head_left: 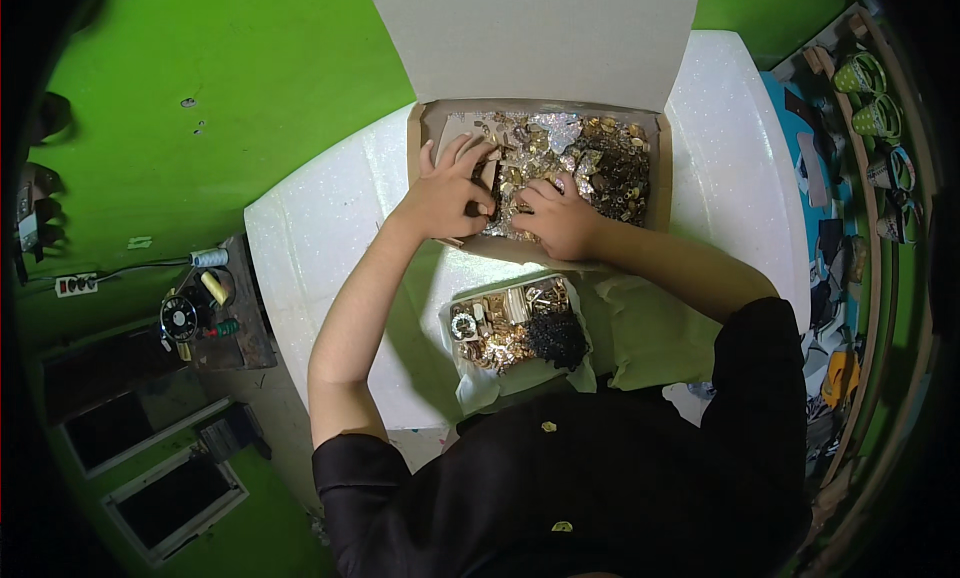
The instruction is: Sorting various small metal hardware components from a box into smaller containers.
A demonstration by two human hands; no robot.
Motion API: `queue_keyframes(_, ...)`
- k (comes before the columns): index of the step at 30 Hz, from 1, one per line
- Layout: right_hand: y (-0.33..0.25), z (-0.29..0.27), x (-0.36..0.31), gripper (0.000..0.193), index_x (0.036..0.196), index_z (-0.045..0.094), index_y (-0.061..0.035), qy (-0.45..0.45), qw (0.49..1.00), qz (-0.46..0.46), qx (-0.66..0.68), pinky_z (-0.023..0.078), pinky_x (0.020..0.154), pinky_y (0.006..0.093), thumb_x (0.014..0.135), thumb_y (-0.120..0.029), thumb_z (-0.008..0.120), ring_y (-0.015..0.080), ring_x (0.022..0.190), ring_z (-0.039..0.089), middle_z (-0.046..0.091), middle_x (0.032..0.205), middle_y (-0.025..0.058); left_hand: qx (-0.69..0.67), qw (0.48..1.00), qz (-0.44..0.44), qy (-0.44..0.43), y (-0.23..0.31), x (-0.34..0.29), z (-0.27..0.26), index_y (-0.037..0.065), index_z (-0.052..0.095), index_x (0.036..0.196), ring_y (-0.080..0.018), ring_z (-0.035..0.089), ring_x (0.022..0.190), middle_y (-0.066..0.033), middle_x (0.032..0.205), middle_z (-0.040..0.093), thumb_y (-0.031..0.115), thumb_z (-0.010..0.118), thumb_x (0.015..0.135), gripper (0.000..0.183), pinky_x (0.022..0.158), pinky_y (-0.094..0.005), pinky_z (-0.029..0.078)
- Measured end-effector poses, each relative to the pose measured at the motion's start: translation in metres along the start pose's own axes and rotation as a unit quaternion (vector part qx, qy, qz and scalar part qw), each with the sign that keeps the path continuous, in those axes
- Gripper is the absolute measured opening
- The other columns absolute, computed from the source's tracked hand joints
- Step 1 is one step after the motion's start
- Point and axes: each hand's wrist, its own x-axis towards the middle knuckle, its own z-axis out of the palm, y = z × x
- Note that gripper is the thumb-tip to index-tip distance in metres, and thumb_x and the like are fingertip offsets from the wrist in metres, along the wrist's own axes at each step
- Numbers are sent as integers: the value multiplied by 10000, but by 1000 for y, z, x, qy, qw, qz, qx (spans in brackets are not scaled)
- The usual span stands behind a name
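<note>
An open cardboard box (662, 183) holds a heap of small gold, silver and dark trinkets (610, 173), with its lid (545, 43) raised. Both my hands reach into it. At the box's left side is my left hand (440, 203), fingers spread apart over the contents, thumb bent inward beside a narrow tan and dark piece (490, 173). My right hand (562, 221) is at the front middle of the heap, its fingers curled down into the trinkets. What lies under those fingertips is hidden.
Nearer me stands a lined tray (448, 323) of gold pieces, white items and black beads (556, 340). A pale green cloth or paper (650, 328) lies beside it on the white table (350, 248). Thread spools (208, 258) stand left; a rack with footwear (878, 118) is right.
</note>
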Motion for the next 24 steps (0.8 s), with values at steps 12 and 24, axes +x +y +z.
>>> queue_keyframes(12,-13,22,47,235,908,700,-158,-139,987,62,-60,216,960,526,848,-263,499,239,1083,417,497,1006,65,-55,993,-76,77,-3,-4,17,190,744,769,-360,195,1372,-93,1433,361,297,619,681,186,1028,-678,79)
queue_keyframes(24,-6,14,36,167,721,707,-165,-33,995,-34,-87,282,914,492,778,-227,562,210,1038,438,507,925,24,-55,991,-70,103,-7,-7,23,196,735,744,-376,187,1368,-85,1435,362,330,598,686,200,1022,-664,64)
